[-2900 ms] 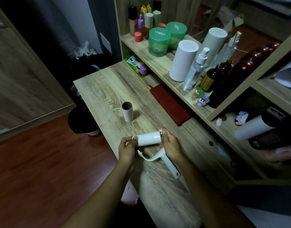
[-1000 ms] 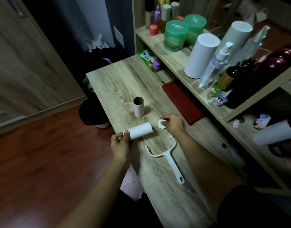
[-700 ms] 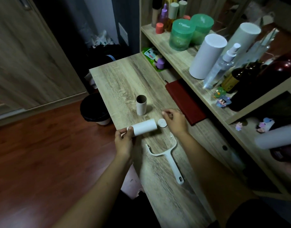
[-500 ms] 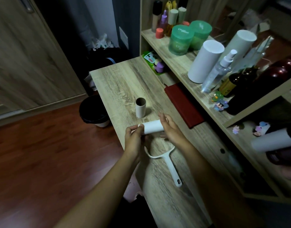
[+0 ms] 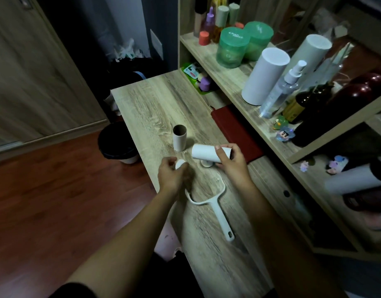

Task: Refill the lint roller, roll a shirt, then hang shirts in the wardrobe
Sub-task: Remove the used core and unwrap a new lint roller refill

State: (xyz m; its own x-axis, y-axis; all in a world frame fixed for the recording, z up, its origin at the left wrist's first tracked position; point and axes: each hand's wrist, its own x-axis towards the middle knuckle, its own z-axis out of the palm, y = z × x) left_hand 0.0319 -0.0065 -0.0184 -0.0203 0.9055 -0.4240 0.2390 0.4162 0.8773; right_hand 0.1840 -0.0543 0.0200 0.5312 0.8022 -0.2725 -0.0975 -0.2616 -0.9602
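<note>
My right hand [image 5: 232,163] grips the white refill roll [image 5: 204,153], held lying sideways just above the wooden table [image 5: 155,104]. My left hand [image 5: 172,176] pinches a small white end cap [image 5: 180,164] a little to the left of the roll. A second white end cap [image 5: 206,163] lies on the table under the roll. The white lint roller handle [image 5: 215,208] lies flat below my hands, its fork pointing away from me. An empty cardboard core [image 5: 179,137] stands upright just beyond the roll.
A dark red notebook [image 5: 234,130] lies at the table's right side. The shelf [image 5: 209,52] on the right holds green jars [image 5: 232,47], a white cylinder [image 5: 265,76], a spray bottle and dark bottles. A black bin [image 5: 115,143] stands on the floor left of the table.
The refill roll passed from my left hand to my right hand. My left hand has come off the roll's end holding a small white cap.
</note>
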